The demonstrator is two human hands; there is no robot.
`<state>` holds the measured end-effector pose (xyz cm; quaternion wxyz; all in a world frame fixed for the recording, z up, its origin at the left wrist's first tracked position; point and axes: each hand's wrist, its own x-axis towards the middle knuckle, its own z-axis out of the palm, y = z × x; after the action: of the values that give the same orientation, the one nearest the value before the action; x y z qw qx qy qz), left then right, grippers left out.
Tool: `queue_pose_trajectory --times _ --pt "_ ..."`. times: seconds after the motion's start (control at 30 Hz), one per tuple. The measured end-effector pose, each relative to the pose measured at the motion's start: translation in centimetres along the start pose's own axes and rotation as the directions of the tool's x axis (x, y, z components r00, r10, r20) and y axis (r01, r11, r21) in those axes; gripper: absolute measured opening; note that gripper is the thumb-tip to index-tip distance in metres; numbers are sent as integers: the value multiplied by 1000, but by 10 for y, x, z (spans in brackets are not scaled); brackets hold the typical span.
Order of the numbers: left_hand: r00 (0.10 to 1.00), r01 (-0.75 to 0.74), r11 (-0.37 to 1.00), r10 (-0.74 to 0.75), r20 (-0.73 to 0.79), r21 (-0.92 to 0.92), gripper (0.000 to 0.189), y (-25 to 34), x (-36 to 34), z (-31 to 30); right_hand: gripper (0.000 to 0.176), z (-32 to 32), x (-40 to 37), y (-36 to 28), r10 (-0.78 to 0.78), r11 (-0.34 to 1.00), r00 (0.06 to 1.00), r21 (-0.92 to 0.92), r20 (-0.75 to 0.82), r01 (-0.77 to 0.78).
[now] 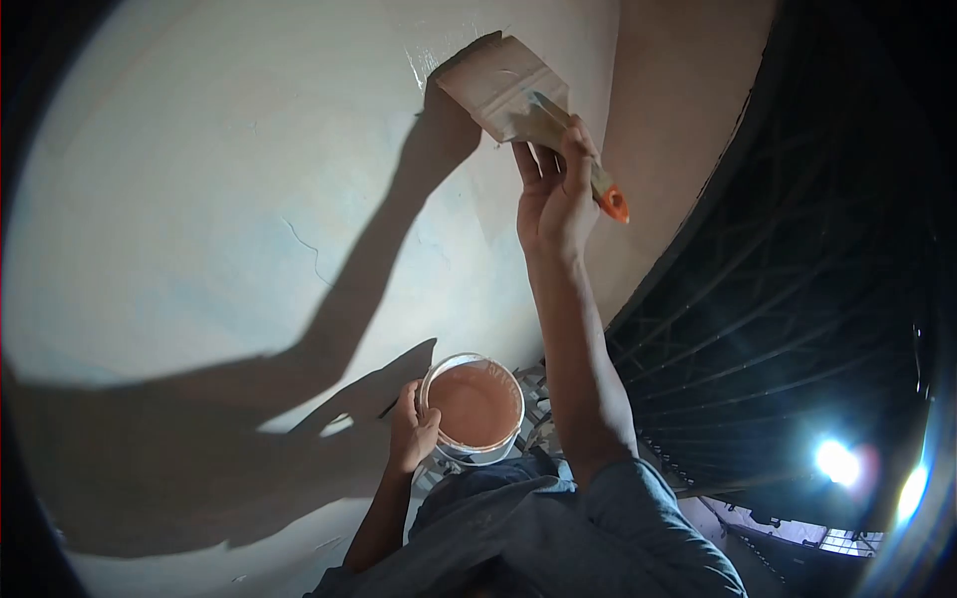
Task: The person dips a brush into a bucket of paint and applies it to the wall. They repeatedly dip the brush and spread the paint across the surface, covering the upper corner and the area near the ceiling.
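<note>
My right hand is raised to the wall, its fingers and thumb closed round the handle of a wide paintbrush. The brush has an orange handle end, and its bristle edge lies at the wall beside its own dark shadow. Lower down, my left hand grips the rim of a white bucket, thumb over the edge. Pinkish-brown paint fills the part of the bucket that shows.
A corner stands just right of the brush. Farther right is a dark lattice-like surface, with a bright lamp glowing low down. Patterned floor shows behind the bucket. Thin cracks mark the wall, and my arm's shadow crosses it.
</note>
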<state>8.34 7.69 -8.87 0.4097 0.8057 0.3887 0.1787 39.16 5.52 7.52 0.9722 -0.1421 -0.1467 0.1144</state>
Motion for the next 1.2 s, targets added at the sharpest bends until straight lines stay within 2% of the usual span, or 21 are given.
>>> queue_pose_trajectory --times 0.07,0.13,0.2,0.27,0.33,0.37,0.43,0.47,0.53,0.57,0.63,0.67,0.73,0.87,0.9,0.93,0.97,1.0,1.07,1.1,1.2 --pt "1000 11 1000 -11 0 3 45 -9 -1 2 41 -16 -4 10 29 1000 999 -2 -22 -29" --pt "986 164 984 -163 26 -66 47 -20 2 8 40 -45 -9 26 55 999 998 -3 -31 -55" --pt "984 178 979 -175 37 -96 48 -8 0 5 36 -95 -36 40 151 987 973 -34 -176 -159" --pt "980 197 973 -192 54 -123 49 3 -2 4 34 -148 -68 55 208 966 942 -95 -265 -240" --pt "966 256 939 -242 89 -228 49 9 -2 3 31 -186 -96 58 238 953 912 -102 -334 -286" --pt "966 256 941 -241 95 -221 49 7 -3 2 31 -205 -108 58 233 954 911 -99 -341 -282" --pt "979 200 966 -192 64 -163 49 -5 3 4 29 -226 -114 53 158 911 860 -265 -485 -316" --pt "981 188 969 -179 72 -160 49 -8 4 4 29 -228 -113 51 144 916 862 -264 -487 -302" --pt "974 225 967 -218 65 -121 48 -13 6 5 25 -224 -104 46 116 815 856 -444 -504 -372" --pt "976 215 969 -208 67 -124 48 -14 5 5 24 -220 -93 47 114 804 869 -469 -482 -365" --pt "996 83 996 -83 32 -14 46 -12 8 5 21 -181 -66 41 75 777 897 -538 -435 -326" --pt "997 73 997 -72 28 -18 46 -14 7 4 20 -155 -53 34 49 746 920 -598 -389 -293" --pt "980 192 979 -187 72 -68 46 -15 4 4 22 -105 -29 10 -12 784 956 -596 -294 -173" --pt "992 123 990 -123 3 -70 46 20 -6 -1 21 -22 29 -40 -76 922 985 -387 -152 12" --pt "992 123 985 -122 16 -119 46 27 -7 -2 21 -5 41 -52 -81 931 992 -362 -101 39" --pt "992 122 979 -119 31 -166 46 29 -8 -3 18 6 53 -54 -110 965 991 -247 -78 87" --pt "1000 24 978 -26 -5 -210 46 7 -7 2 17 14 61 -57 -103 974 994 -204 -35 94" --pt "1000 25 977 -27 -6 -210 46 5 -6 2 17 23 66 -62 -101 975 994 -204 -34 92" --pt "999 -50 983 47 -23 -176 46 2 -7 2 18 36 71 -69 -116 991 991 -53 61 119" --pt "1000 20 984 -22 -10 -178 45 14 -9 -1 20 38 72 -68 -113 992 989 -40 92 117" --pt "1000 20 991 -18 16 -135 45 3 -6 -1 21 24 72 -53 -75 997 989 -24 130 79"
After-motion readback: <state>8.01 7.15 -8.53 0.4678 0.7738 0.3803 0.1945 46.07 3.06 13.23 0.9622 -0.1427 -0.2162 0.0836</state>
